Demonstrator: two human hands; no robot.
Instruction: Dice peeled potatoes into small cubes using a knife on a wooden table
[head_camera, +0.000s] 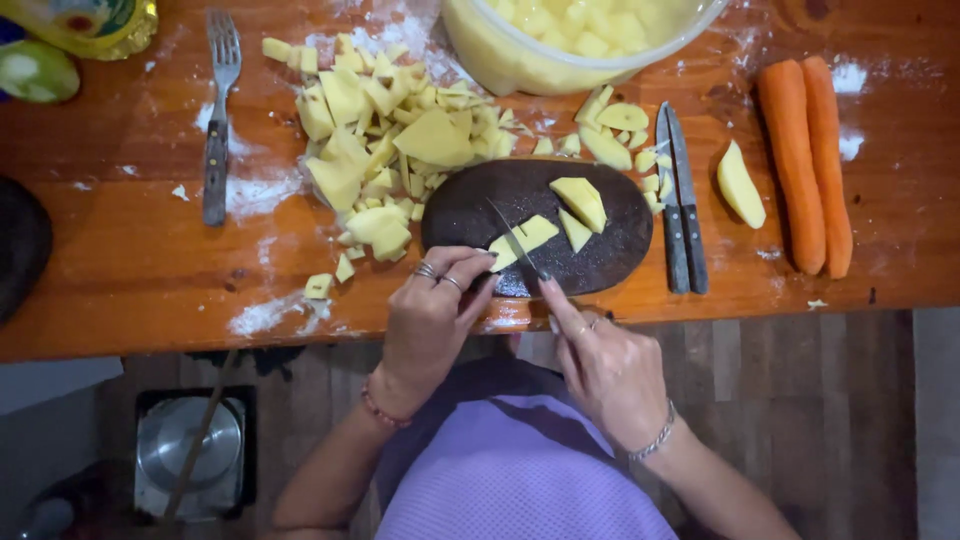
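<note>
- Left hand (432, 315) pins the potato slice (522, 240) on the dark cutting board (610, 250).
- Right hand (600, 365), grip closed around the knife (515, 245).
- Advice: curl fingertips clear of the blade.

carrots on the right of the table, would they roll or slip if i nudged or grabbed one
The two carrots are long, round and tapered, so a sideways nudge would probably roll one in a curve. They lie touching, so pushing one likely shifts both. They look stiff, and peeled, so perhaps slightly slick.
</note>
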